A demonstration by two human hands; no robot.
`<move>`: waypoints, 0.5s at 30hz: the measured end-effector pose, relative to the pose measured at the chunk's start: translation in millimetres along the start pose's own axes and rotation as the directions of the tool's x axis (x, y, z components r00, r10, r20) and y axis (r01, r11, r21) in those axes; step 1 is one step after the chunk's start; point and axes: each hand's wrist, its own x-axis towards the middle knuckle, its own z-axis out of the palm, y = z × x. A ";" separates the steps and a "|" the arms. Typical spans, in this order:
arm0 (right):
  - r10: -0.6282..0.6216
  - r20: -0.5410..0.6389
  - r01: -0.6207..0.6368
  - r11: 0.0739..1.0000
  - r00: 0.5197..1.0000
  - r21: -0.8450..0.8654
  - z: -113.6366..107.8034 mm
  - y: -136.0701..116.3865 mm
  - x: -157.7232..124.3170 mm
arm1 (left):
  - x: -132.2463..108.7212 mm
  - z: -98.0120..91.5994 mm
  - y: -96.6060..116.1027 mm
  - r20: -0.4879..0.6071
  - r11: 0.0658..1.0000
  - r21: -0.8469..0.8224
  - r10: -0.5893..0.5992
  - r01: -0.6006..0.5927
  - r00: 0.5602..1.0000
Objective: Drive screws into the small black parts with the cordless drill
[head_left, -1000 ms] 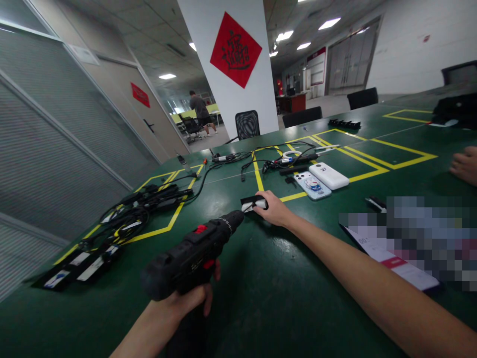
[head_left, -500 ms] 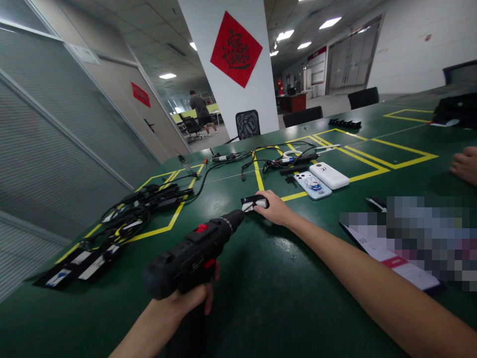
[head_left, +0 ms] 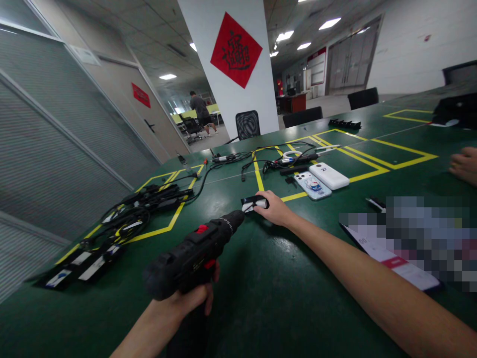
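Note:
My left hand (head_left: 194, 297) is wrapped round the grip of a black cordless drill (head_left: 194, 251) with red buttons. The drill's nose points away from me toward a small black and white part (head_left: 252, 203) on the green table (head_left: 268, 293). My right hand (head_left: 274, 208) reaches out and presses its closed fingers on that part, holding it against the tabletop. The drill's tip sits just short of the part.
Black cables and adapters (head_left: 137, 209) lie at the left inside yellow tape lines. Two phones (head_left: 320, 180) and more cables (head_left: 283, 158) lie beyond my right hand. Papers (head_left: 387, 253) sit at the right. Another person's hand (head_left: 464, 166) rests at the right edge. Someone stands far back.

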 end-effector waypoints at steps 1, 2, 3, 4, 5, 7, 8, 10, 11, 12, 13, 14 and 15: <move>0.000 -0.001 0.000 1.000 1.000 -0.001 0.4 0.5 0.1 | -0.6 -0.2 1.7 0.020 1.000 -0.002 0.001 -0.001 1.000; 0.000 -0.002 0.000 1.000 1.000 -0.003 0.7 0.9 0.1 | -1.3 -0.2 3.8 0.036 1.000 0.000 0.001 -0.001 0.999; 0.001 -0.001 -0.001 1.000 1.000 -0.005 1.0 1.4 0.2 | -2.0 -0.1 5.7 0.048 1.000 0.004 0.000 0.000 0.999; 0.003 0.000 -0.003 1.000 1.000 -0.007 1.1 1.7 0.2 | -2.6 0.2 7.1 0.051 1.000 0.008 0.000 0.000 0.999; 0.006 0.001 -0.006 1.000 1.000 -0.008 1.2 2.0 0.3 | -2.9 0.7 7.5 0.043 1.000 0.008 0.003 -0.004 0.999; 0.008 0.001 -0.008 1.000 1.000 -0.007 1.1 2.2 0.2 | -2.7 1.7 5.7 0.010 1.000 0.001 0.010 -0.010 1.000; 0.009 0.001 -0.009 1.000 1.000 -0.007 0.9 2.3 0.1 | -2.2 2.3 3.8 -0.007 1.000 -0.003 0.014 -0.014 1.000; 0.010 -0.001 -0.010 1.000 1.000 -0.006 0.6 2.2 -0.1 | -1.1 3.3 -0.3 -0.034 1.000 -0.005 0.013 -0.013 0.999; 0.010 -0.001 -0.010 1.000 1.000 -0.007 0.4 2.1 -0.1 | -0.6 3.9 -1.7 -0.041 1.000 -0.006 0.009 -0.009 0.999; 0.009 -0.001 -0.009 1.000 1.000 -0.007 0.3 2.0 -0.2 | -0.2 4.5 -2.6 -0.049 1.000 -0.009 0.004 -0.005 0.999; 0.009 -0.001 -0.009 1.000 1.000 -0.007 0.2 1.8 -0.2 | 0.1 5.3 -2.8 -0.060 1.000 -0.015 0.003 -0.004 0.998; 0.010 -0.001 -0.010 1.000 1.000 -0.007 0.1 1.7 -0.2 | 0.3 6.1 -2.5 -0.072 1.000 -0.025 0.007 -0.009 0.997; 0.011 0.000 -0.011 1.000 1.000 -0.007 0.1 1.6 -0.1 | 0.5 7.0 -2.0 -0.086 0.999 -0.035 0.013 -0.016 0.996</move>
